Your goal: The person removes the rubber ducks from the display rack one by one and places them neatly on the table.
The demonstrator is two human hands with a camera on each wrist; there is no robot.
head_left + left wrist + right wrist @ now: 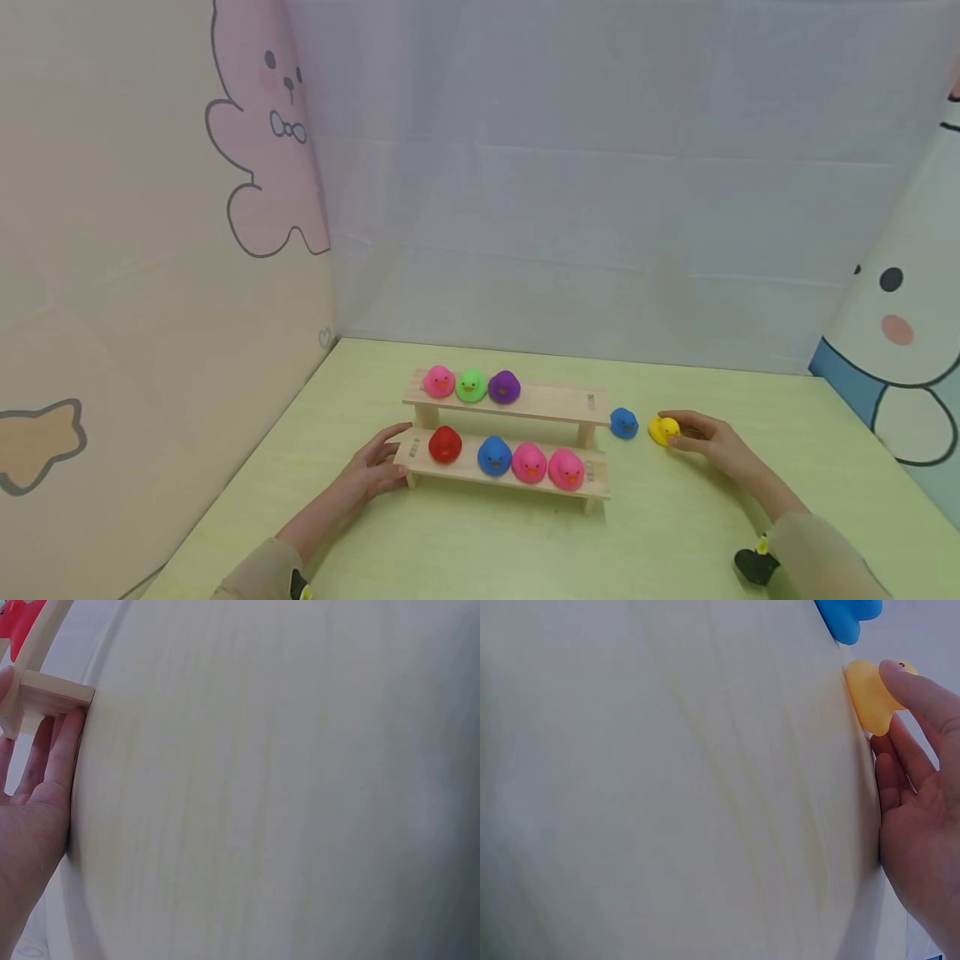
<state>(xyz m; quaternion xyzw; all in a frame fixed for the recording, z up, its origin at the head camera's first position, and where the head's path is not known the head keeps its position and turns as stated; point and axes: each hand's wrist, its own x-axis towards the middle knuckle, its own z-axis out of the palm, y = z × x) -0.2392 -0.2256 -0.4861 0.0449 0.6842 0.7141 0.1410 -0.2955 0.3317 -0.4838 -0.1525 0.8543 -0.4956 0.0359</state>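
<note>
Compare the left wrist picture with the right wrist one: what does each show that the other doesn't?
Only the left wrist view shows the left-hand grip at one end of the wooden stand, with part of a red duck.
Only the right wrist view shows the right-hand grip on a yellow duck, plus part of a blue duck.
Both share the pale tabletop, filling most of each picture.

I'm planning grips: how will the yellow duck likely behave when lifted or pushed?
The yellow duck looks small beside the right hand, so it's probably light. Its smooth, rounded sides might slip under a loose pinch. Its body looks low and broad, so a push would likely slide it rather than roll it.
</note>
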